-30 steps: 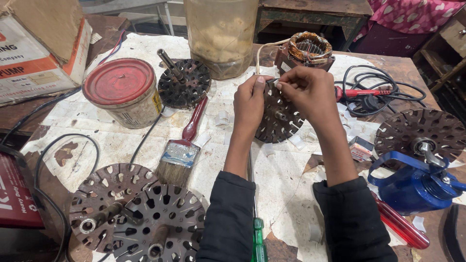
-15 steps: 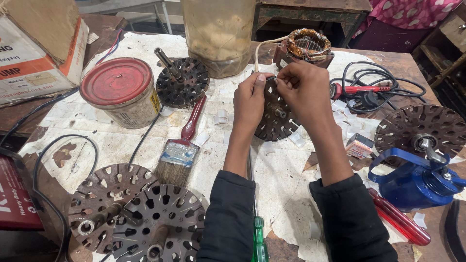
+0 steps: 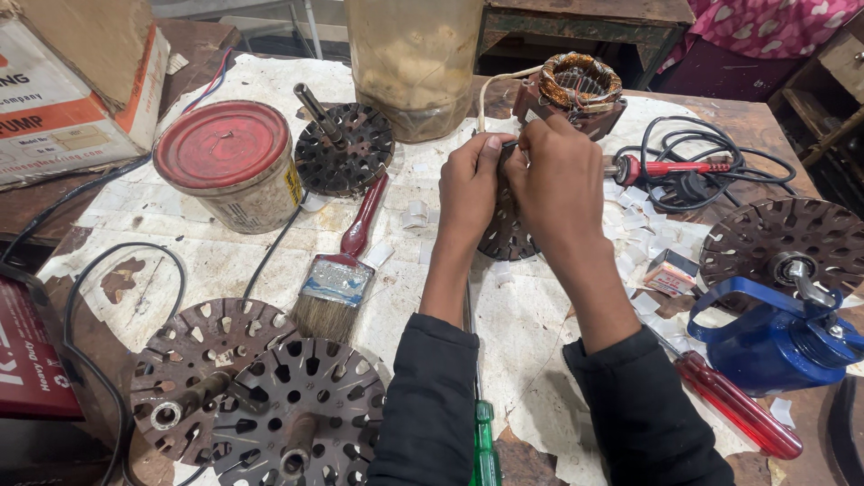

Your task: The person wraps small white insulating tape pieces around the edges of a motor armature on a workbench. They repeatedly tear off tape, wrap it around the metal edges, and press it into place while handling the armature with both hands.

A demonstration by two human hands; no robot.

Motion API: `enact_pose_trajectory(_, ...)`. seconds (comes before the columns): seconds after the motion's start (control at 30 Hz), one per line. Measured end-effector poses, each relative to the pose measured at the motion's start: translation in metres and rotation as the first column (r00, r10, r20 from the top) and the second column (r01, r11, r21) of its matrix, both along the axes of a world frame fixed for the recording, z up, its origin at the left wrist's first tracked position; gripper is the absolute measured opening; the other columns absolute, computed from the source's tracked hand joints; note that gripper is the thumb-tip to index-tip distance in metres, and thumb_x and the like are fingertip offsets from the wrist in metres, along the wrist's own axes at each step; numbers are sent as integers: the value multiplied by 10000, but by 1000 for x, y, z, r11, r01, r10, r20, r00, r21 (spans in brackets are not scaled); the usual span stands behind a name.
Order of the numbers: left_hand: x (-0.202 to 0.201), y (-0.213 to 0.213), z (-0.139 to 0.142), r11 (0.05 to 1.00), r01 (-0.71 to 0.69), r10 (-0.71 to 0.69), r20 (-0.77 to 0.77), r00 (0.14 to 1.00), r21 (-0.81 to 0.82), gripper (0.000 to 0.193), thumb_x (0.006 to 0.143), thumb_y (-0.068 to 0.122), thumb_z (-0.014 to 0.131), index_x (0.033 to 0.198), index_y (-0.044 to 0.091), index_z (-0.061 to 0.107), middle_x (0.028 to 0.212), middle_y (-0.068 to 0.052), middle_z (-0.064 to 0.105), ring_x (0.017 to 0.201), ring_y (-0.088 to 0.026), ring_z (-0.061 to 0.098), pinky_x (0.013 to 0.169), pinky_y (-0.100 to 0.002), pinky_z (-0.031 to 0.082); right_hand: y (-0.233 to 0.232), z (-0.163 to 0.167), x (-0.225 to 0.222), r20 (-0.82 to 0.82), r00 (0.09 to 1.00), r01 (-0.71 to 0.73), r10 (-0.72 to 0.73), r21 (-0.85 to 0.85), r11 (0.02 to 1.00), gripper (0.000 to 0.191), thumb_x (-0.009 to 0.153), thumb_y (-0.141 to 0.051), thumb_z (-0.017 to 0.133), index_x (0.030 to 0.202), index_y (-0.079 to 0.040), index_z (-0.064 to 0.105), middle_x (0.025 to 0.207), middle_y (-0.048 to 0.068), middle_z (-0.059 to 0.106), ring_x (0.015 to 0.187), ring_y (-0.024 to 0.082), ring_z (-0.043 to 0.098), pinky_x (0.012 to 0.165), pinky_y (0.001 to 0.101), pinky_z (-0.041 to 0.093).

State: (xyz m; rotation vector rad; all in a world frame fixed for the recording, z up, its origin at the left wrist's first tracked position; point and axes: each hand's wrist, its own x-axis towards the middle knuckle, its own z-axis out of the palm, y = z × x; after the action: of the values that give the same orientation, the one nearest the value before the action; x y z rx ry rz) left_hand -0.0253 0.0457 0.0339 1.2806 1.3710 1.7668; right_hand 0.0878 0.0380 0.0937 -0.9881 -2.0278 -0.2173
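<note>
head view: a slotted rotor disc, judged heavy, stiff and sharp-edged, is stood on edge at the table's centre, its rim at twelve o'clock pinched between the left hand and right hand, best gripped there.

Orange-and-white cardboard box far left, labelled red-lidded tin beside it, small carton right.

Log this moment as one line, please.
left hand and right hand: gripping slotted metal disc | paintbrush left | red-lidded tin far left
</note>
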Motion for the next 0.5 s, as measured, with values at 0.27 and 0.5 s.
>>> enact_pose_trajectory(0.27,-1,-3,3,1000,-13,13,-25,1000,11,300,1048,237,514,1105,82,765,868,-97,775,758,-164,694,733,-323,535,-2,2,-1,-2,1000,21,-21,-20,1000,88,830,-37,757,859,36,717,839,193,650,745,383,655,702,494,500)
enact_pose_trajectory(0.5,-2,0,0,1000,-21,22,-31,999,22,289,1043,227,524,1103,70,760,919,-113,790,806,-191,729,766,-330,547,-1,5,0,-78,997,-25,17,-103,994,120,838,-58,770,878,46,725,785,180,661,669,332,665,666,446,514)
